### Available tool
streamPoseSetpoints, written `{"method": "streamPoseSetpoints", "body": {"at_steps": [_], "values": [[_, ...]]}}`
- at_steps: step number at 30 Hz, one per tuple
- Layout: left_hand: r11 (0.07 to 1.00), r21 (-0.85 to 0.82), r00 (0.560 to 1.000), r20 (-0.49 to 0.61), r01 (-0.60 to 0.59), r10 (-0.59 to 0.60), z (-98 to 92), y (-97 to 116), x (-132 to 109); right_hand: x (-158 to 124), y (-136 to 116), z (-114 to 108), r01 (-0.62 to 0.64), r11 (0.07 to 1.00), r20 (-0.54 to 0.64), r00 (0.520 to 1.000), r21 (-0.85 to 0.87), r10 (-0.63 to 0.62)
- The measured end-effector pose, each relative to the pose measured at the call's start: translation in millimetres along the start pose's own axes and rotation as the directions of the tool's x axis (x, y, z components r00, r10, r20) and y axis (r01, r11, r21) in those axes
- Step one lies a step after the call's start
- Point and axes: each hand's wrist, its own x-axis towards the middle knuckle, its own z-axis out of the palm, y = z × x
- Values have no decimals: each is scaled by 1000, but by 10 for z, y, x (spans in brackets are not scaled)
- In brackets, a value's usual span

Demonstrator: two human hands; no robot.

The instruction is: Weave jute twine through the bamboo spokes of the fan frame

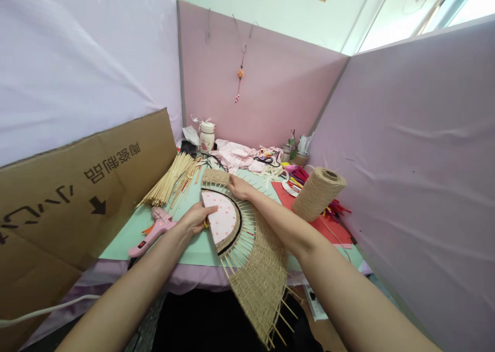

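Note:
A half-round fan (258, 269) of twine woven over thin bamboo sticks lies tilted across the table edge and my lap. Its centre is a white half-circle (222, 220) with pink spots, bordered by twine and a black band. My left hand (198, 218) grips the straight side, thumb lying on the spotted centre and fingers behind it. At the far end of the weave, my right hand (238, 188) is closed on the woven band; its fingertips are partly hidden. Bare stick ends stick out past the weave near my lap.
Left of the fan lie a pink glue gun (152, 236) and a bundle of bamboo sticks (172, 179). A big twine spool (319, 193) stands on red sheets (284, 200) at right. Pink cloth (235, 156) and a white jug (207, 137) sit behind. Cardboard (88, 202) borders the left.

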Motion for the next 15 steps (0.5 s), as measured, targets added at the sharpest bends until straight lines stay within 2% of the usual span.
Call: {"method": "streamPoseSetpoints", "body": {"at_steps": [4,8,12,15], "values": [[1000,-3,1000,-7,-3,3,19,-5,-7,15,31,100,-16,994,-93,995,113,26],[1000,-4,1000,-27,-13,13,20,3,-68,192,184,129,-58,981,-78,994,184,73],[999,-23,999,-27,-47,46,-86,29,-188,513,345,-133,-130,973,-89,985,192,149],[992,-38,992,-24,-122,121,-168,78,-258,483,383,-495,-57,976,-211,972,210,102]]}}
